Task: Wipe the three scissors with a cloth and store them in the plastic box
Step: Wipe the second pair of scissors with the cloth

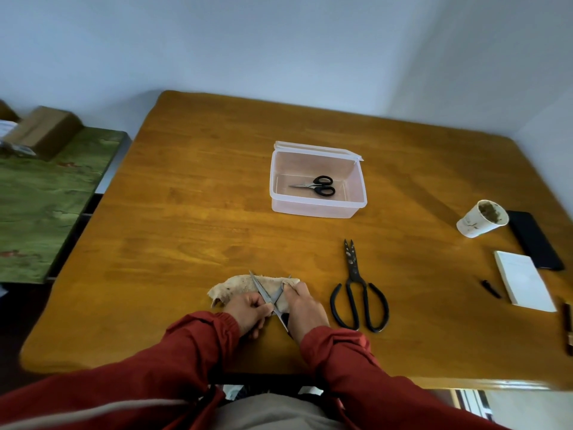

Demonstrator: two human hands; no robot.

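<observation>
Near the table's front edge, a pair of silver-bladed scissors (263, 291) lies spread open over a beige cloth (238, 285). My left hand (248, 311) grips the scissors near the pivot. My right hand (305, 308) pinches the cloth around the right blade; the dark handle pokes out between my hands. A large black pair of scissors (356, 290) lies on the table to the right, untouched. A small black-handled pair (319, 185) lies inside the clear plastic box (279, 181), whose lid hangs open at the back.
At the right edge stand a paper cup (482, 218), a black phone (535, 240), a white notepad (524, 280) and a small black item (491, 288). A green-covered surface (46, 200) with a cardboard box (43, 130) sits left of the wooden table (201, 197).
</observation>
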